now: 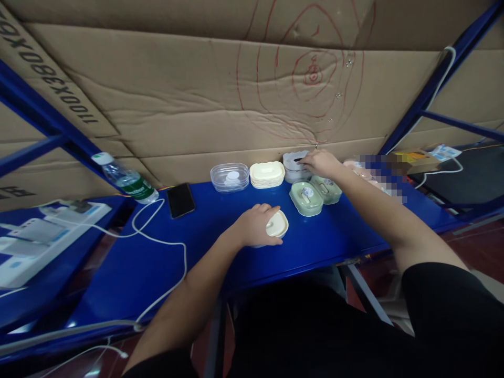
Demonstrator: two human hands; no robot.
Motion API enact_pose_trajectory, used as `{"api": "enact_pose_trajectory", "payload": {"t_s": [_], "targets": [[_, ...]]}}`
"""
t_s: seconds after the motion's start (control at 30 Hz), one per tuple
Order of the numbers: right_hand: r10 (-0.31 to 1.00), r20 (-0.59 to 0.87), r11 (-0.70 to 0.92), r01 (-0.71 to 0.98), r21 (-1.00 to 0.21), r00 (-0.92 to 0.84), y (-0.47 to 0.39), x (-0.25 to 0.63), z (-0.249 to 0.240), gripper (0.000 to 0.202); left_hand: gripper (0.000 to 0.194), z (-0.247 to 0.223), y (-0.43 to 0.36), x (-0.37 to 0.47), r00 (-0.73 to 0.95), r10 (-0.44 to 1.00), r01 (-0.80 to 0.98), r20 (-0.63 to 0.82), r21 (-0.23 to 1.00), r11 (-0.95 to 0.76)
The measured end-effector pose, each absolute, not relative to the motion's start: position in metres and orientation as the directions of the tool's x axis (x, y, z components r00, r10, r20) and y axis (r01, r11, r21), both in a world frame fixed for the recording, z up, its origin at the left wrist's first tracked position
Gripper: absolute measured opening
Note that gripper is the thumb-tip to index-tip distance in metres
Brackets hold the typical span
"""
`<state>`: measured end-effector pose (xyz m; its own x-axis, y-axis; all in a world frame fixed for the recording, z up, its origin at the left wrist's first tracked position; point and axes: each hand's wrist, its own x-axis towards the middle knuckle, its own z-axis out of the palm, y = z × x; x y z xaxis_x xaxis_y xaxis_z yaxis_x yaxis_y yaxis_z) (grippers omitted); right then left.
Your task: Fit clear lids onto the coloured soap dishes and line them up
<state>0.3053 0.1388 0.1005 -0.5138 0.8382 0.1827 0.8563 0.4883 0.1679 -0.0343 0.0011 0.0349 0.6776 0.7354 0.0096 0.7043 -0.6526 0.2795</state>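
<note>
My left hand point(258, 224) is wrapped round a small cream lidded box point(280, 222) near the front of the blue table, its fingers over the far side and the thumb along the near side. My right hand point(322, 163) reaches to a stack of pale grey-white trays point(291, 172) at the back. Its fingertips are pinched together over the top tray, by a small dark spot or piece that I cannot make out. Just in front of that stack sit two green lidded boxes, one with a round label point(306, 198) and another point(327, 190) partly behind my right forearm.
Left of the grey-white stack stand cream trays point(266, 174) and clear plastic covers point(230, 177). A phone point(181, 200), a tilted water bottle point(129, 181) and a white cable point(185, 257) lie at left. Pinkish pieces point(354, 168) lie at right. Cardboard point(177, 89) walls the back.
</note>
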Motion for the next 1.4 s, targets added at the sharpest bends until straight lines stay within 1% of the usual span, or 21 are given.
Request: {"api": "enact_pose_trajectory", "payload": {"t_s": [0.13, 0.2, 0.23, 0.3, 0.37, 0.4, 0.43, 0.47, 0.5, 0.53, 0.57, 0.63, 0.73, 0.87, 1.03, 1.13, 1.2, 1.33, 1.4], "targets": [[0.821, 0.226, 0.500, 0.851, 0.163, -0.525, 0.135, 0.302, 0.103, 0.043, 0.114, 0.035, 0.001, -0.034, 0.675, 0.738, 0.702, 0.007, 0.303, -0.645], [0.808, 0.254, 0.509, 0.846, 0.157, -0.532, 0.131, 0.297, 0.105, 0.044, 0.114, 0.036, 0.003, -0.036, 0.672, 0.739, 0.682, 0.049, 0.347, -0.644], [0.789, 0.286, 0.528, 0.838, 0.135, -0.543, 0.127, 0.293, 0.107, 0.045, 0.114, 0.037, 0.004, -0.038, 0.664, 0.742, 0.665, 0.096, 0.379, -0.644], [0.720, 0.390, 0.612, 0.790, 0.031, -0.573, 0.117, 0.282, 0.109, 0.047, 0.114, 0.036, 0.009, -0.043, 0.610, 0.753, 0.608, 0.247, 0.464, -0.644], [0.629, 0.499, 0.735, 0.665, -0.132, -0.596, 0.100, 0.266, 0.111, 0.052, 0.115, 0.034, 0.017, -0.048, 0.486, 0.764, 0.514, 0.424, 0.569, -0.642], [0.600, 0.518, 0.780, 0.589, -0.209, -0.610, 0.090, 0.256, 0.112, 0.056, 0.117, 0.031, 0.022, -0.050, 0.408, 0.769, 0.449, 0.492, 0.625, -0.638], [0.569, 0.505, 0.818, 0.509, -0.267, -0.650, 0.080, 0.246, 0.113, 0.065, 0.119, 0.028, 0.027, -0.052, 0.337, 0.775, 0.372, 0.534, 0.681, -0.631], [0.533, 0.481, 0.846, 0.438, -0.304, -0.696, 0.070, 0.236, 0.114, 0.080, 0.121, 0.024, 0.031, -0.052, 0.286, 0.786, 0.284, 0.549, 0.734, -0.616], [0.492, 0.468, 0.869, 0.380, -0.318, -0.734, 0.061, 0.226, 0.114, 0.097, 0.122, 0.019, 0.035, -0.052, 0.260, 0.796, 0.187, 0.546, 0.780, -0.596], [0.464, 0.457, 0.881, 0.342, -0.325, -0.759, 0.053, 0.217, 0.113, 0.110, 0.122, 0.015, 0.039, -0.051, 0.255, 0.803, 0.091, 0.538, 0.814, -0.574], [0.442, 0.445, 0.889, 0.317, -0.329, -0.778, 0.046, 0.208, 0.112, 0.117, 0.121, 0.011, 0.042, -0.049, 0.261, 0.805, 0.003, 0.533, 0.833, -0.553], [0.431, 0.448, 0.893, 0.299, -0.336, -0.783, 0.038, 0.196, 0.109, 0.121, 0.116, 0.006, 0.046, -0.045, 0.273, 0.798, -0.127, 0.537, 0.842, -0.524], [0.444, 0.483, 0.890, 0.307, -0.338, -0.755, 0.034, 0.189, 0.107, 0.117, 0.112, 0.002, 0.049, -0.041, 0.267, 0.794, -0.197, 0.546, 0.838, -0.509], [0.506, 0.485, 0.859, 0.363, -0.361, -0.714, 0.027, 0.190, 0.111, 0.108, 0.118, 0.003, 0.051, -0.041, 0.287, 0.781, -0.161, 0.555, 0.832, -0.532], [0.573, 0.459, 0.806, 0.367, -0.465, -0.679, 0.020, 0.186, 0.112, 0.112, 0.116, 0.004, 0.050, -0.040, 0.232, 0.739, -0.073, 0.632, 0.769, -0.635], [0.600, 0.457, 0.783, 0.365, -0.504, -0.656, 0.020, 0.180, 0.110, 0.109, 0.117, 0.004, 0.046, -0.036, 0.213, 0.734, -0.064, 0.644, 0.759, -0.648], [0.584, 0.476, 0.797, 0.357, -0.486, -0.657, 0.020, 0.178, 0.110, 0.108, 0.117, 0.005, 0.043, -0.032, 0.185, 0.737, -0.062, 0.649, 0.757, -0.651], [0.544, 0.498, 0.835, 0.382, -0.396, -0.675, 0.015, 0.183, 0.116, 0.111, 0.117, 0.007, 0.041, -0.034, 0.159, 0.715, -0.020, 0.681, 0.726, -0.687], [0.556, 0.507, 0.831, 0.431, -0.352, -0.659, 0.018, 0.195, 0.122, 0.104, 0.114, 0.011, 0.044, -0.044, 0.120, 0.679, 0.027, 0.724, 0.681, -0.731]]}}
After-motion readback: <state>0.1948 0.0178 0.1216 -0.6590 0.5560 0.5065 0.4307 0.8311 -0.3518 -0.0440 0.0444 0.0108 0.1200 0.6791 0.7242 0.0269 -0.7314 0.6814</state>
